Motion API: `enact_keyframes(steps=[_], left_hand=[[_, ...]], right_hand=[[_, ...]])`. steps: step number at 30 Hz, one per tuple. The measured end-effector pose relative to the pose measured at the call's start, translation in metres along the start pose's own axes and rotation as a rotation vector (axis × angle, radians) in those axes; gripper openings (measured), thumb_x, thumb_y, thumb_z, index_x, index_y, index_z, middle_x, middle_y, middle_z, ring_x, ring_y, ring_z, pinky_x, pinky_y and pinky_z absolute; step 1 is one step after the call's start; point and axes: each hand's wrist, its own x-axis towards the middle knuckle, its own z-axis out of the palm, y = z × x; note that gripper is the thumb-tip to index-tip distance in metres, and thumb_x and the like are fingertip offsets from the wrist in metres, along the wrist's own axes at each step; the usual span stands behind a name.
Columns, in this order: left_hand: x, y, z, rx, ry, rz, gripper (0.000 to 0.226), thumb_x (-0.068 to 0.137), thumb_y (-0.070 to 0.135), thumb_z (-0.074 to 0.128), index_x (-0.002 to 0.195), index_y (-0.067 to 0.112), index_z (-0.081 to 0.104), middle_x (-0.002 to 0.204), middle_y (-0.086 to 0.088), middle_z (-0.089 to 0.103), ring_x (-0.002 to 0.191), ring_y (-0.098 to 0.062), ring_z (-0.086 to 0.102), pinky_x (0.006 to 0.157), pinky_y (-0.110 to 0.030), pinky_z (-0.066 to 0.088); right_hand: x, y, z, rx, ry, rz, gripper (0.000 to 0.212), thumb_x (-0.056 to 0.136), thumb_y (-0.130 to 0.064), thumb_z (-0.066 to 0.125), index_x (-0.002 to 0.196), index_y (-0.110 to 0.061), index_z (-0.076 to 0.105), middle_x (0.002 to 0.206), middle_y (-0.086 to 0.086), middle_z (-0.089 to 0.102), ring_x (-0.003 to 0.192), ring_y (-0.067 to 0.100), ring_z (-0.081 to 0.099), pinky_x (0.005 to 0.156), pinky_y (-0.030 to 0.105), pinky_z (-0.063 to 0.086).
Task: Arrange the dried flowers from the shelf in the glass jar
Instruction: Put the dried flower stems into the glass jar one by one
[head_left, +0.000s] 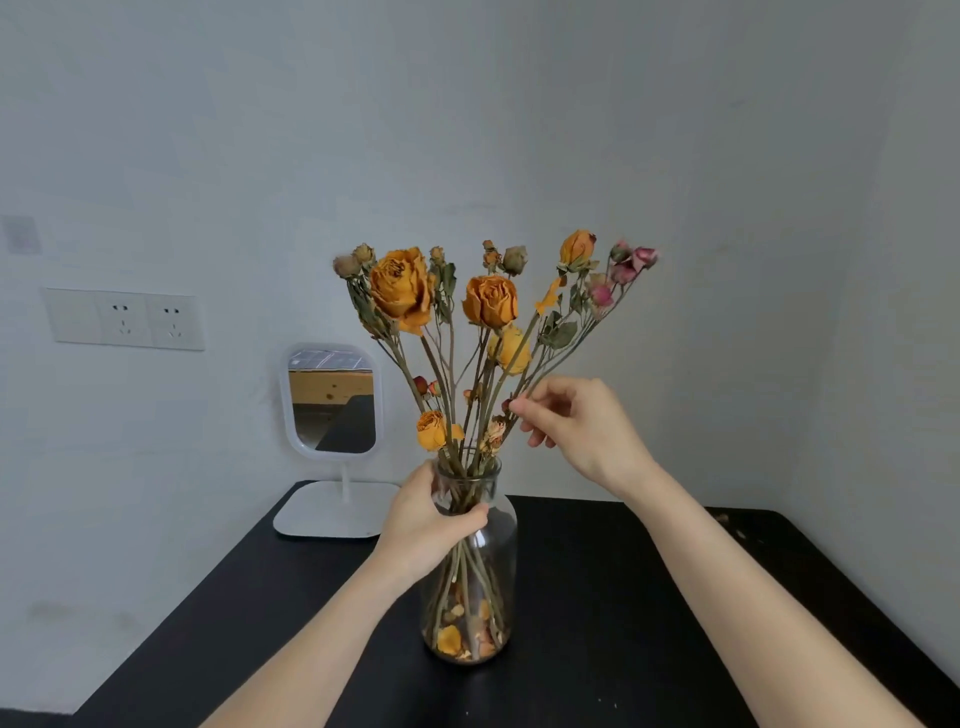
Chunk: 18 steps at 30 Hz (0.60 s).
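A clear glass jar stands upright on the black table, with loose petals at its bottom. Dried flowers, orange roses and a few pink buds, stand in it with their stems fanning outward. My left hand is wrapped around the jar's neck and shoulder. My right hand is to the right above the jar's mouth, its thumb and forefinger pinched on thin stems that lean right toward the pink buds.
A white stand mirror sits at the table's back left corner, close to the jar. A double wall socket is on the left wall. The table's right edge runs near the grey wall.
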Motion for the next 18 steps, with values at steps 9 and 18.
enact_keyframes(steps=[9, 18], left_hand=[[-0.0017, 0.0034, -0.0024, -0.095, -0.075, -0.046, 0.050, 0.073, 0.037, 0.074, 0.109, 0.038, 0.040, 0.101, 0.027, 0.052, 0.094, 0.007, 0.050, 0.074, -0.011, 0.037], [-0.0024, 0.0017, -0.0017, -0.072, -0.018, -0.003, 0.053, 0.070, 0.039, 0.076, 0.103, 0.047, 0.035, 0.102, 0.031, 0.049, 0.092, 0.014, 0.048, 0.071, -0.006, 0.036]], right_hand=[[-0.0012, -0.0040, 0.0090, 0.007, 0.037, 0.018, 0.019, 0.086, -0.029, 0.063, 0.081, -0.012, 0.070, 0.065, 0.001, 0.065, 0.052, 0.005, 0.057, 0.052, 0.011, 0.045], [0.0005, -0.0046, 0.0117, 0.023, 0.103, 0.017, 0.019, 0.086, -0.023, 0.065, 0.078, -0.007, 0.069, 0.067, 0.007, 0.067, 0.053, 0.007, 0.058, 0.056, 0.015, 0.047]])
